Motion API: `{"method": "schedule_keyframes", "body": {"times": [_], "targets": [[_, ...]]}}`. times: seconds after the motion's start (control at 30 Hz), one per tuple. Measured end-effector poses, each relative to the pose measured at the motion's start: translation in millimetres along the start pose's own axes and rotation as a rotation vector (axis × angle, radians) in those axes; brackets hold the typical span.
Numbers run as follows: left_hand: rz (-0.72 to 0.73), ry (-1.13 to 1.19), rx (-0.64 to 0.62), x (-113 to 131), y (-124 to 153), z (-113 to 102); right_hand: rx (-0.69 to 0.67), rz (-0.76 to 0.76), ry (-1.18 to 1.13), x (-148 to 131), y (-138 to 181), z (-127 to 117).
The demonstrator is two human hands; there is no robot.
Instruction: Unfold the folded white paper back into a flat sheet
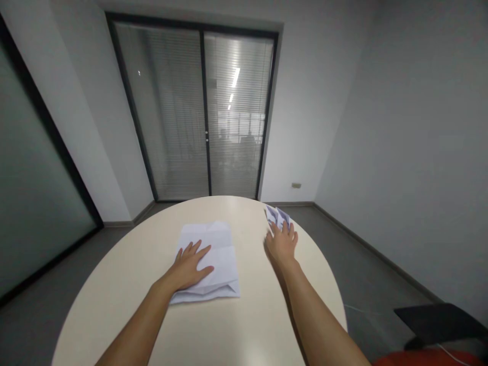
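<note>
My left hand [192,267] lies flat with fingers spread on a white sheet of paper [215,254]. The sheet shows crease lines, and its near edge is folded and slightly raised. Toward the far right edge of the round table, my right hand [282,243] reaches to a crumpled, folded piece of paper [278,216]. Its fingers are apart, and the fingertips overlap the paper's near side. Whether they press on it is hard to see.
The round cream table [125,290] carries both papers. Beyond it stand glass panels with blinds [236,152] in dark frames. A black flat object [438,320] and something red [423,358] are at the lower right, beside a thin white cable [360,308].
</note>
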State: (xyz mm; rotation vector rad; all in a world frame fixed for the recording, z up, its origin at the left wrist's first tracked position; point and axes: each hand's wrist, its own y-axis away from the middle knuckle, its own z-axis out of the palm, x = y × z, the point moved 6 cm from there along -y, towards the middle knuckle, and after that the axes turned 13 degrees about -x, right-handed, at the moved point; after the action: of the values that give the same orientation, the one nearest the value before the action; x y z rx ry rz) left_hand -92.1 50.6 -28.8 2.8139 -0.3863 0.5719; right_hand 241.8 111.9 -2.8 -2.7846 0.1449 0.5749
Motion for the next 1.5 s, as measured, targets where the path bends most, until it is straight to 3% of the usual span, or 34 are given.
{"method": "schedule_keyframes", "body": {"times": [0.17,0.33,0.47,0.57,0.67,0.77,0.97,1.13,1.33,1.5], "targets": [[-0.021,-0.03,-0.023,8.4,3.1,1.6,-0.083,0.063,-0.007,5.9,-2.5,11.4],[0.078,0.058,0.061,23.3,5.2,-3.2,-0.046,-0.045,-0.354,-7.3,-1.9,2.1],[0.119,0.323,0.159,27.6,1.4,-10.4,0.028,-0.138,-0.732,-22.9,-1.0,-5.6],[0.089,0.576,0.263,28.1,-1.5,-18.4,-0.026,-0.212,-0.894,-43.9,2.1,-0.6],[0.139,0.738,0.335,34.7,-0.9,-27.1,-0.11,-0.297,-0.914,-68.0,10.8,7.2],[0.149,0.752,0.399,37.0,1.9,-34.3,-0.166,-0.384,-0.918,-86.0,21.4,12.6],[0.16,0.784,0.481,29.3,0.1,-39.9,-0.179,-0.411,-0.747,-90.2,30.5,6.1],[0.091,0.924,0.437,15.5,-4.2,-36.5,-0.198,-0.438,-0.708,-87.9,31.2,-2.2],[-0.007,1.354,0.35,-1.5,-5.7,-23.1,-0.306,-0.457,-1.122,-97.1,34.8,-3.2],[0.082,1.5,0.262,7.6,-3.8,-26.0,-0.436,-0.405,-1.262,-100.9,37.3,1.2]]}}
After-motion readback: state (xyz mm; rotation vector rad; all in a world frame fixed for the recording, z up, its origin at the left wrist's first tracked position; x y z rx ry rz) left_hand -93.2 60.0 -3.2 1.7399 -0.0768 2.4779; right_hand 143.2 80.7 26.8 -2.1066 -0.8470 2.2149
